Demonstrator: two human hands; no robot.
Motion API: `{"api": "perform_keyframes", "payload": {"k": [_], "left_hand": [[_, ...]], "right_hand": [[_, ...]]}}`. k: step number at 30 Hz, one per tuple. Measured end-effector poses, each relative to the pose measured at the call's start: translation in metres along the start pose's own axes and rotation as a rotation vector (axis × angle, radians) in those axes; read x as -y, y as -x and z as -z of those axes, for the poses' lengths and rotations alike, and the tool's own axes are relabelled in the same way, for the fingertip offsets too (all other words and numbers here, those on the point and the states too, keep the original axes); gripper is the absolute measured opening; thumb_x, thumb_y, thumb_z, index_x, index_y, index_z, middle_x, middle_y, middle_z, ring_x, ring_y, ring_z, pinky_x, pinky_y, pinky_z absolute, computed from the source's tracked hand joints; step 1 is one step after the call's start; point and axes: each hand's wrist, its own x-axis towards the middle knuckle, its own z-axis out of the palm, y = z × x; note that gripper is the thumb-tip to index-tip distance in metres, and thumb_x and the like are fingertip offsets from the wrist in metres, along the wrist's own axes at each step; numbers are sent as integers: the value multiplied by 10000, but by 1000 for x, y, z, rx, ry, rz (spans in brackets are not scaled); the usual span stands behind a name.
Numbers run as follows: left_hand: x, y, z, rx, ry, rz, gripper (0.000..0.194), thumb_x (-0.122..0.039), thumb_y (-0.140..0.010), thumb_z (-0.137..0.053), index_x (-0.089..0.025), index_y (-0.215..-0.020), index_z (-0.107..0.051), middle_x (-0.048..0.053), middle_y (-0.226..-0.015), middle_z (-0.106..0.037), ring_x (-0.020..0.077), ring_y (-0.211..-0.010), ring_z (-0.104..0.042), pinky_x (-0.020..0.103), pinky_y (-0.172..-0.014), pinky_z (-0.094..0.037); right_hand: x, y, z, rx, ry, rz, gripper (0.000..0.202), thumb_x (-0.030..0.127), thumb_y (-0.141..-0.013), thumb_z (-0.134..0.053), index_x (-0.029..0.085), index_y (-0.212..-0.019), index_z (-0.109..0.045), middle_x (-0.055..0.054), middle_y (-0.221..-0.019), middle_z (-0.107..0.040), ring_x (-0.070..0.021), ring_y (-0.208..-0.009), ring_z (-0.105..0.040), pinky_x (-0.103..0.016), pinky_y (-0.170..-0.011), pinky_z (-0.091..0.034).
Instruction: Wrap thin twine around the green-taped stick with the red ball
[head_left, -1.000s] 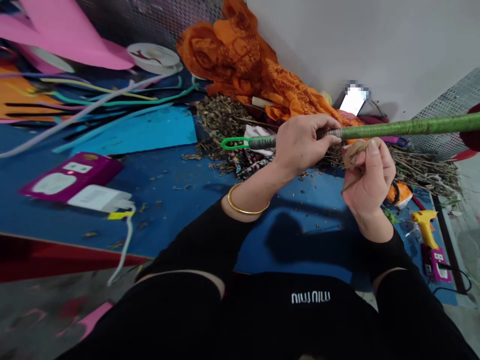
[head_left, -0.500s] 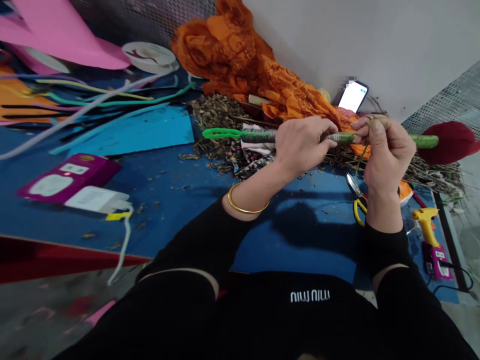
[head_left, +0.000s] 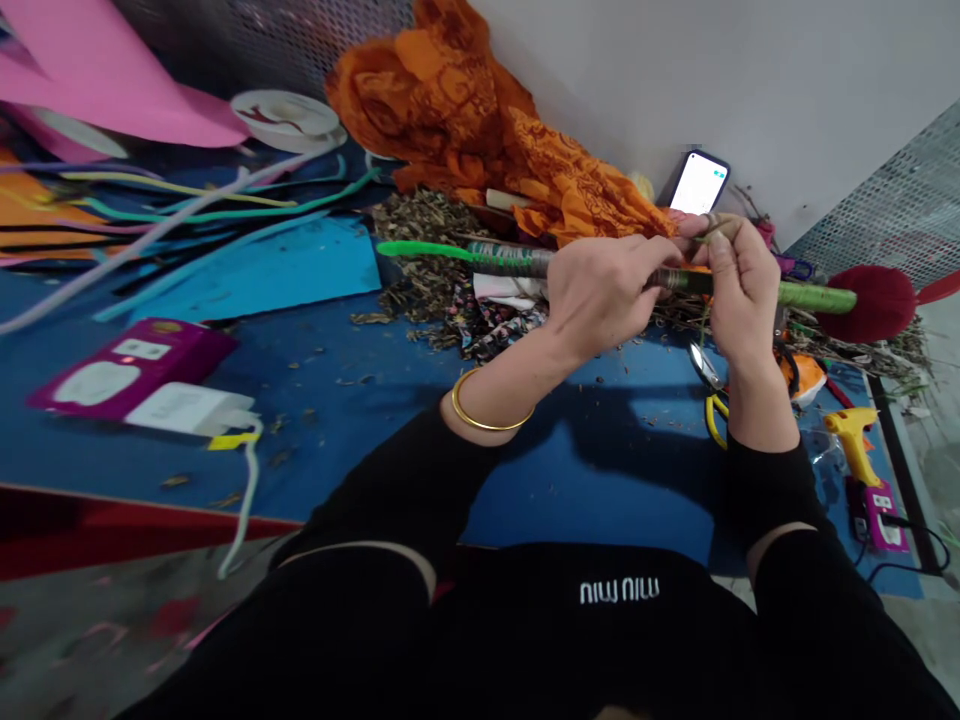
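A long wrapped stick [head_left: 814, 296] lies crosswise in front of me, green on the right and grey-brown with green on the left. A bright green fuzzy loop [head_left: 424, 250] juts from its left end. Beyond its right end is a dark red, rounded, cloth-like thing [head_left: 866, 302]. My left hand [head_left: 604, 290] is closed around the stick near its middle. My right hand [head_left: 739, 275], beside it, pinches a thin greenish strand [head_left: 705, 318] at the stick; part of the strand hangs below. Some of the stick is hidden behind my fingers.
On the blue table [head_left: 600, 520] are scissors [head_left: 716, 415], a yellow glue gun [head_left: 855, 440] and a purple power strip [head_left: 139, 370]. Dried plant scraps [head_left: 420, 235] and orange cloth [head_left: 442, 100] lie behind the stick. A lit phone [head_left: 699, 185] leans against the wall.
My right hand has shifted left and slightly up, nearer my left hand. The stick's left end has risen and its right end has dropped a little. The view has also shifted slightly.
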Motion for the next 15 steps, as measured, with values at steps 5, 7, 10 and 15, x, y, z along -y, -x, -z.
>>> {"api": "perform_keyframes", "payload": {"k": [5,7,10,15], "left_hand": [[1,0,0,37,-30,-77,313,-296,-968,-611,-346,-1218,-793,23,-994,-809,233,-886,-736,362,-755,-516],[2,0,0,50,-46,-92,300,-308,-979,-606,-344,-1199,-808,31,-988,-804,240,-869,-732,375,-736,-506],[3,-1,5,58,-55,-72,288,-337,-990,-603,-332,-1183,-817,44,-999,-798,249,-883,-728,392,-747,-504],[12,-9,27,101,-76,15,307,-334,-950,-649,-324,-1204,-821,52,-1085,-811,282,-966,-725,437,-805,-512]], "right_hand": [[-5,-1,4,40,13,-45,480,674,-1027,-539,245,-814,-567,-30,-1112,-737,-157,-946,-696,-344,-901,-582],[-6,0,3,58,-20,-82,479,685,-1008,-563,248,-811,-566,-29,-1118,-715,-165,-989,-712,-356,-924,-595],[-6,-2,5,45,-77,-96,441,636,-976,-650,242,-789,-592,-34,-1128,-712,-157,-990,-711,-357,-954,-599],[7,-11,41,-73,-271,-203,341,494,-859,-780,231,-714,-620,-46,-1000,-746,-77,-595,-558,-301,-588,-507]]}}
